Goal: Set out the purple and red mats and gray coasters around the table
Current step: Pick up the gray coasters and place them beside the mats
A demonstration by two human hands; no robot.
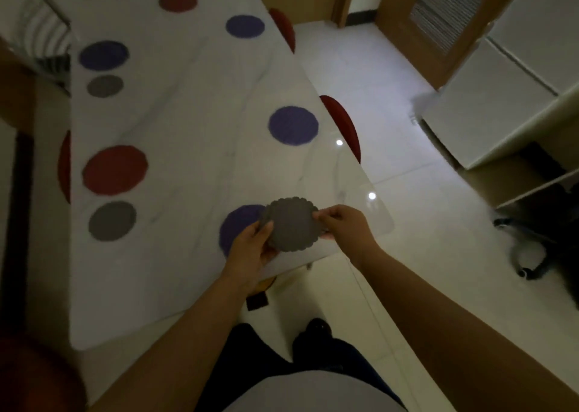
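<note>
Both hands are up over the near-right part of the white marble bench (188, 98). Left hand (250, 250) grips the lower-left edge of the held gray coaster (293, 225), thumb on top, fingers curled under. Right hand (343, 223) pinches the coaster's right edge btw thumb and fingertips. Coaster has a scalloped rim, is held roughly flat and lifted off the bench, and partly covers the near purple mat (236, 228) below it. A 2nd edge peeks out at its left side; could be a stack, can't tell.

Lying on the bench:
- near red mat (115, 170) on the left side, w/ near gray coaster (112, 220) just beside it on the near side, not touching
- mid purple mat (293, 125) close to the right edge
- far-left purple mat (103, 54) w/ far gray coaster (105, 85) just beside it, small gap
- far-right purple mat (245, 25)
- far red mat (178, 1) at the far end

All lie flat, none overlapping.

Red seats are tucked at the bench sides:
- far right seat (283, 28)
- near right seat (343, 126)
- left seat (65, 167)

The rest:
- White tile floor (391, 114) shows two bright light spots.
- White cabinets (501, 98) on the right, wooden door (438, 20) behind them.
- Black chair base (532, 255) on the floor at far right.
- Person's dark shoe (318, 327) shows below the arms.
</note>
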